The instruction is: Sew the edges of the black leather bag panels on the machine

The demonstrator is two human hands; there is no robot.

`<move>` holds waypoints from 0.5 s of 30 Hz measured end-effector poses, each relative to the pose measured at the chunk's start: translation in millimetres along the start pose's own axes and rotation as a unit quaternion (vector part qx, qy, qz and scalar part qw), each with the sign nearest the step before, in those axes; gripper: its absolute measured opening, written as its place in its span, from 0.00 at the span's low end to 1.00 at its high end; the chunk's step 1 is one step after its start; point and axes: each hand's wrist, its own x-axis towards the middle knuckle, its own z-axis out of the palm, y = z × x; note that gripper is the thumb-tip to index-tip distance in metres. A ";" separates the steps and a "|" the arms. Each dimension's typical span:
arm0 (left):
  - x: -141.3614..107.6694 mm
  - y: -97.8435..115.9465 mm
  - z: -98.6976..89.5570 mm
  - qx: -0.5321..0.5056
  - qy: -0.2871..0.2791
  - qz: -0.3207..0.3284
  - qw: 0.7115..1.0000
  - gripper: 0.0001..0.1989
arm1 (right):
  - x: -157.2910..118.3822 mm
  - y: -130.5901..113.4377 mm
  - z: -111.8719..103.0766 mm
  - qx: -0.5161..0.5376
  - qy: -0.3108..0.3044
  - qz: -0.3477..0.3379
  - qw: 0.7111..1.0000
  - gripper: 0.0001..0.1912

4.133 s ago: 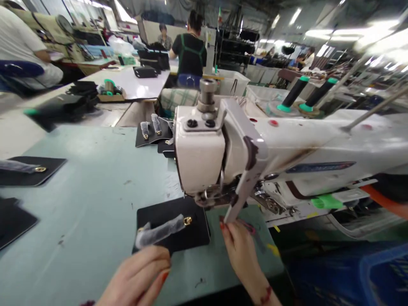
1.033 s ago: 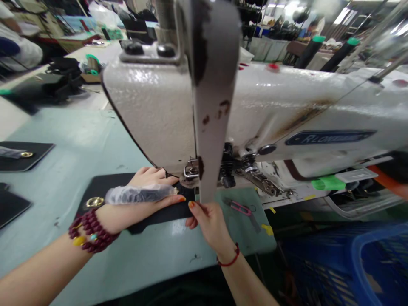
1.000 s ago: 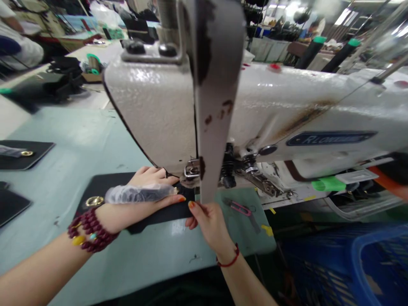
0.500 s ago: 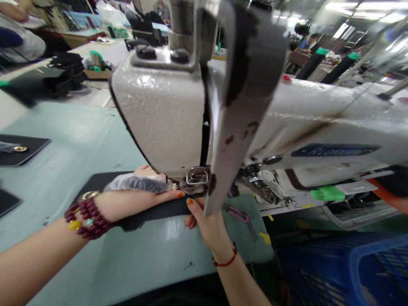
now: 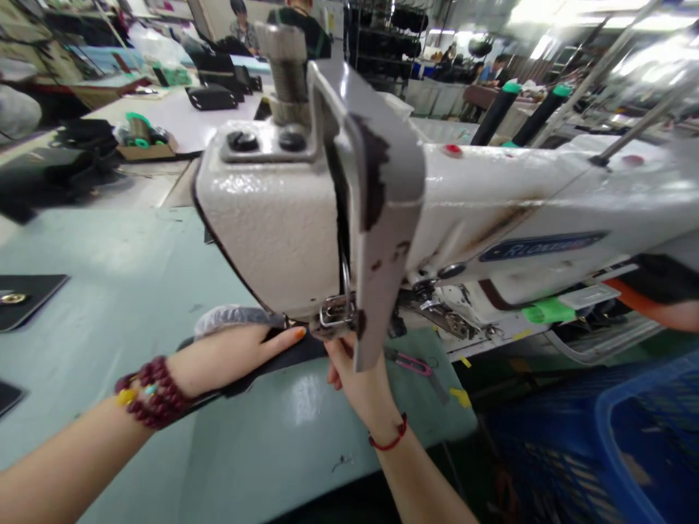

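A black panel, leather-like, lies under the presser foot of a white sewing machine. My left hand rests across the panel and holds it, thumb stretched toward the foot; its other fingers are mostly hidden. Behind this hand a strip in clear plastic wrap lies on the panel. Close to the foot, my right hand pinches the panel's near edge, its fingertips partly covered by the machine's grey guard bar.
Pink-handled thread snips lie right of my right hand. Another black panel with a gold-coloured fitting is at the table's left. A blue plastic basket stands lower right. People and black bags are in the background.
The view has shifted, so the machine appears lower and more of the room shows. The panel and my left hand have turned slightly; my right fingertips have moved closer under the foot.
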 end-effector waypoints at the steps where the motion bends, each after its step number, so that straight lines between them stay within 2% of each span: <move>1: -15.5 4.4 3.7 0.009 -0.015 -0.003 1.000 0.23 | -0.3 1.1 0.7 -0.005 0.006 -0.005 1.000 0.24; 2: -33.8 9.9 9.8 0.010 -0.014 -0.008 1.000 0.22 | -0.5 2.5 1.5 -0.009 0.012 -0.009 1.000 0.24; 5: -87.7 30.3 43.8 -0.051 0.120 -0.044 0.991 0.15 | -0.6 7.1 3.9 -0.026 0.022 -0.019 0.999 0.24; 6: -99.0 37.2 59.1 -0.107 0.137 -0.056 0.983 0.11 | -0.6 8.0 4.5 -0.029 0.022 -0.021 0.999 0.24; 7: -104.6 43.5 74.9 -0.188 0.116 -0.067 0.973 0.09 | -0.5 8.6 4.7 -0.031 0.022 -0.024 0.999 0.25; 8: -104.0 48.9 90.0 -0.287 0.081 -0.095 0.950 0.09 | -0.5 8.7 4.7 -0.033 0.023 -0.027 0.999 0.26; 9: -97.9 53.2 103.3 -0.390 0.075 -0.146 0.906 0.12 | -0.4 8.5 4.3 -0.037 0.025 -0.031 0.999 0.26; 10: -87.4 56.2 113.6 -0.488 0.078 -0.185 0.849 0.17 | -0.4 8.2 3.5 -0.041 0.028 -0.036 0.998 0.27; 12: -60.8 58.6 123.9 -0.624 0.103 -0.236 0.738 0.24 | -0.2 7.5 1.5 -0.054 0.033 -0.047 0.997 0.27; 13: -48.2 58.5 124.3 -0.658 0.119 -0.256 0.698 0.26 | 0.0 7.4 0.4 -0.060 0.032 -0.053 0.996 0.28; 14: -38.0 57.7 122.5 -0.673 0.131 -0.280 0.672 0.26 | 0.3 7.6 -0.5 -0.065 0.031 -0.058 0.996 0.28; 15: -30.8 56.4 119.4 -0.672 0.142 -0.307 0.659 0.25 | 0.6 7.8 -1.1 -0.069 0.031 -0.062 0.995 0.28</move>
